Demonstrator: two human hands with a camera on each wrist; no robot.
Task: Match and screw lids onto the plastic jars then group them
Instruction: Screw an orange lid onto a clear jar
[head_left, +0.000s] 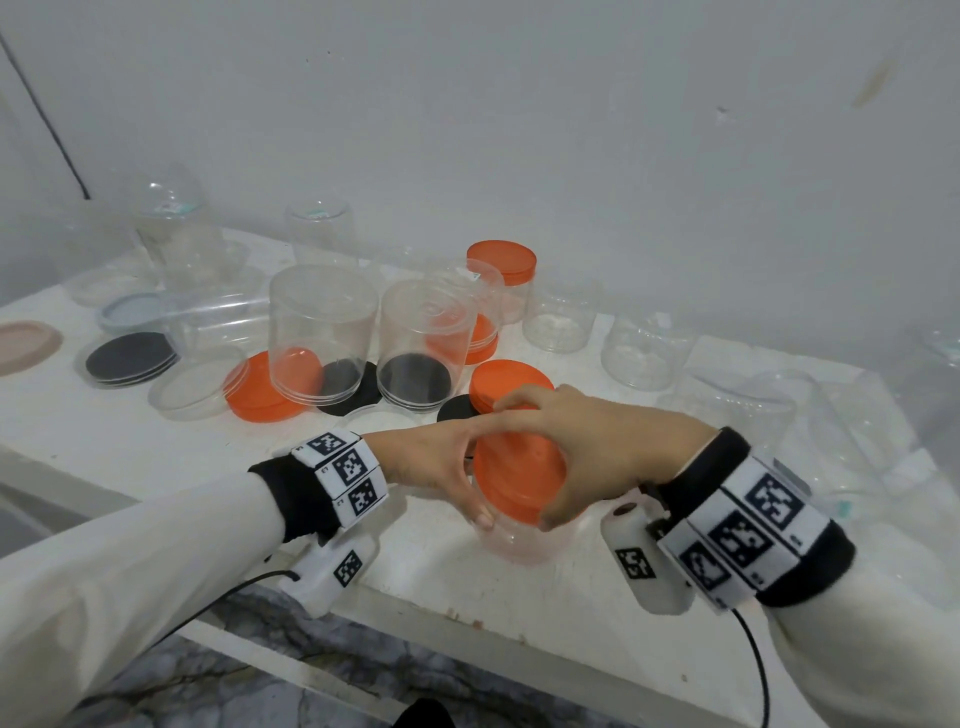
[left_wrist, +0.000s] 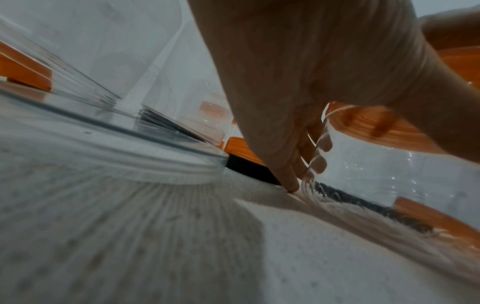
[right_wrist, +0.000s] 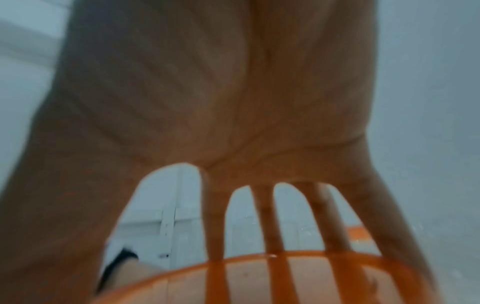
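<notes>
A short clear plastic jar (head_left: 517, 540) stands near the table's front edge with an orange lid (head_left: 517, 473) on its mouth. My left hand (head_left: 441, 462) wraps round the jar's side, thumb on the near wall; in the left wrist view its fingers (left_wrist: 293, 156) curl against the clear jar (left_wrist: 389, 170). My right hand (head_left: 582, 441) arches over the lid from above, fingers and thumb gripping its rim. The right wrist view shows its fingers (right_wrist: 272, 226) spread down onto the orange lid (right_wrist: 259, 279).
Behind stand two tall upturned clear jars (head_left: 322, 332) (head_left: 421, 343), loose orange lids (head_left: 265, 389) (head_left: 509, 384), black lids (head_left: 130, 356), a clear lid (head_left: 192, 384) and an orange-lidded jar (head_left: 501, 275). More open clear jars (head_left: 644, 348) sit at the right. The table edge (head_left: 467, 618) runs close below my wrists.
</notes>
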